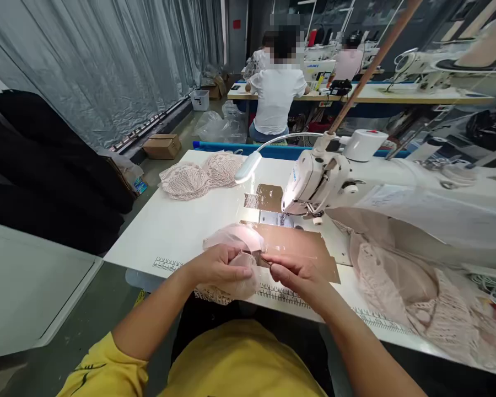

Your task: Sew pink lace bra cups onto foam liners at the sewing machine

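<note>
Left hand (219, 267): closed around a pink lace cup (235, 240), fingers curled over its front
Right hand (295, 275): fingertips pinched on the cup's right edge, just beside the left hand
Lace cup: held over the near edge of the white table (169, 226), above the printed ruler strip (167, 263)
Brown sheet (301, 242): flat on the table, just behind the hands
Right pile (397, 281): pink lace pieces heaped under the machine arm
Sewing machine (314, 179): white, its lamp (248, 167) lit
Far pile (198, 177): more lace cups at the table's back-left corner
Co-worker (276, 94): seated at the next table, back turned
</note>
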Tool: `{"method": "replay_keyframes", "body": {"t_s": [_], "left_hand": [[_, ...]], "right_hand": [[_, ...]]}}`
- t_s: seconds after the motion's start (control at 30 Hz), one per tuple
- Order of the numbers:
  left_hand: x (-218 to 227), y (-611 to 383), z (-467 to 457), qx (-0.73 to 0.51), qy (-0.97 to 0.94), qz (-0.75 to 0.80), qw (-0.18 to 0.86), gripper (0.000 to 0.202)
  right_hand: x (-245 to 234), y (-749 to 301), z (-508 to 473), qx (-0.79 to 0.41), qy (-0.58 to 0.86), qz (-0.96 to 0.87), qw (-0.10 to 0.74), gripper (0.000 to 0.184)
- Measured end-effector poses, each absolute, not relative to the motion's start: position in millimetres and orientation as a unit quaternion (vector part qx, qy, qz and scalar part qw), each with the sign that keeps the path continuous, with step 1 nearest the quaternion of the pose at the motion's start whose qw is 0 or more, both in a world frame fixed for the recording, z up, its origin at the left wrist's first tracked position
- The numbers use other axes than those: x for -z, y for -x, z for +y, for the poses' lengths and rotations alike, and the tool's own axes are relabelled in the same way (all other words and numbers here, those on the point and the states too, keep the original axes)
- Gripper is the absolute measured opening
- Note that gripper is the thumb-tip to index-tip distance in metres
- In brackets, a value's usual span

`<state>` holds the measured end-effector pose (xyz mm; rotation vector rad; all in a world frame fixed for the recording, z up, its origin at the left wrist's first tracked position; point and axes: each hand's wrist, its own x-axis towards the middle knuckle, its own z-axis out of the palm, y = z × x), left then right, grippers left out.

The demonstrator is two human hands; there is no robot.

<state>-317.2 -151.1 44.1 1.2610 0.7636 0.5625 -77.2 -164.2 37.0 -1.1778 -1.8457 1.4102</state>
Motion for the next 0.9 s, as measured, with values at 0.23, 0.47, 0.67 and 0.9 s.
{"method": "replay_keyframes", "body": {"t_s": [0.23, 0.47, 0.67, 0.9], "left_hand": [[-46, 328, -150, -0.231, -0.644, 0.316, 0.657, 0.031], [-52, 336, -145, -0.212, -0.645, 0.271, 0.682, 0.035], [-54, 345, -159, -0.241, -0.684, 0.304, 0.618, 0.029], [-60, 296, -176, -0.334, -0.75, 0.291, 0.492, 0.032]], "right_hand": [[-36, 111, -152, -0.638, 0.367, -0.616, 0.281, 0.036], [-32, 88, -154, -0.51, 0.433, -0.689, 0.278, 0.043], [-2, 12, -162, -0.028, 0.573, -0.782, 0.244, 0.036], [-27, 79, -193, -0.505, 0.384, -0.734, 0.244, 0.044]]}}
